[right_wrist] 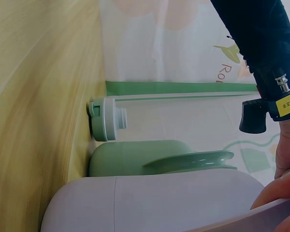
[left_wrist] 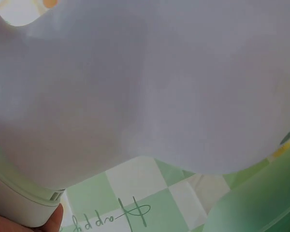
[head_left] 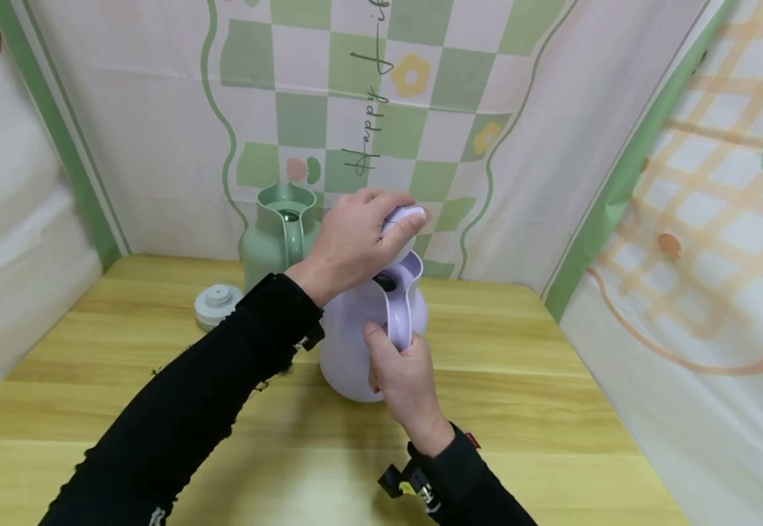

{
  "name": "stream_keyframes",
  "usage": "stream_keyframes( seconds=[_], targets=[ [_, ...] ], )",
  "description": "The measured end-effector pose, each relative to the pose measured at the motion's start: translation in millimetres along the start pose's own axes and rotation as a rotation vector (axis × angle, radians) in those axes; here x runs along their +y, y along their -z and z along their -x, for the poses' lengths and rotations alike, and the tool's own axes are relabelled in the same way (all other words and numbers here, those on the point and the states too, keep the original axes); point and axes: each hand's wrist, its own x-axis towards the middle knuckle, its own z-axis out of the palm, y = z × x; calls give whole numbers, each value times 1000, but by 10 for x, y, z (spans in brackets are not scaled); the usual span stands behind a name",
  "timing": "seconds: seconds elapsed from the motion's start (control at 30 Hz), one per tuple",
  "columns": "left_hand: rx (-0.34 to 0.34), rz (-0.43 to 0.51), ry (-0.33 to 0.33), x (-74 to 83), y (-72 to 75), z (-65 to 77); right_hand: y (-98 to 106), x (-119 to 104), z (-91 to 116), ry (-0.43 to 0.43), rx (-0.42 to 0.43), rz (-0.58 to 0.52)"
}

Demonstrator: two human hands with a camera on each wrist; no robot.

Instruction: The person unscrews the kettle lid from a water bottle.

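Observation:
A lavender thermos jug (head_left: 351, 343) stands upright on the wooden table, its handle toward me. My right hand (head_left: 407, 380) grips that handle (head_left: 399, 318) with the thumb along its side. Over the top, my left hand (head_left: 358, 237) holds a pale lavender lid (head_left: 404, 217), tilted, with thumb and fingers round its edge. Beneath it, a dark opening (head_left: 385, 281) shows inside the jug's rim. In the left wrist view, the lid (left_wrist: 24, 193) sits close at the jug's rim, and the jug's pale body (left_wrist: 159, 87) fills most of the picture.
Behind and left of the lavender jug stands a green thermos jug (head_left: 266, 245) without a lid. Its separate lid, white and green (head_left: 217, 303), lies on the table (head_left: 519, 409) beside it. Printed curtains (head_left: 486, 109) hang close behind and at both sides.

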Motion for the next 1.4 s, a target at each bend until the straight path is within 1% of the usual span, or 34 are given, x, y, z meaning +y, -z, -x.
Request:
stream_keyframes(
  seconds=[0.2, 0.37, 0.47, 0.6, 0.7, 0.8, 0.97, 1.1, 1.23, 1.4],
  targets=[
    [83, 44, 22, -27, 0, 7, 12, -1, 8, 9, 12, 10],
    [154, 112, 45, -61, 17, -5, 22, 3, 15, 8, 22, 34],
    [205, 166, 72, -84, 15, -8, 19, -2, 19, -2, 39, 41],
    [275, 239, 124, -106, 9, 17, 7, -12, 25, -10, 67, 50],
    [329, 292, 146, -117, 2, 40, 1, -13, 29, -10, 81, 58],
    [369, 374, 166, -118, -11, 70, 4, -9, 27, -7, 84, 74],
    [408, 551, 198, -88, -22, 131, 35, 10, 11, -9, 85, 110],
    [421, 647, 226, -57, -17, 167, 59, 21, -9, -16, 102, 122],
    [439, 702, 221, -46, -17, 190, 82, 26, -35, -7, 107, 138],
    [445, 716, 224, -24, -45, 238, 120, 27, -64, -13, 126, 151]
  ],
)
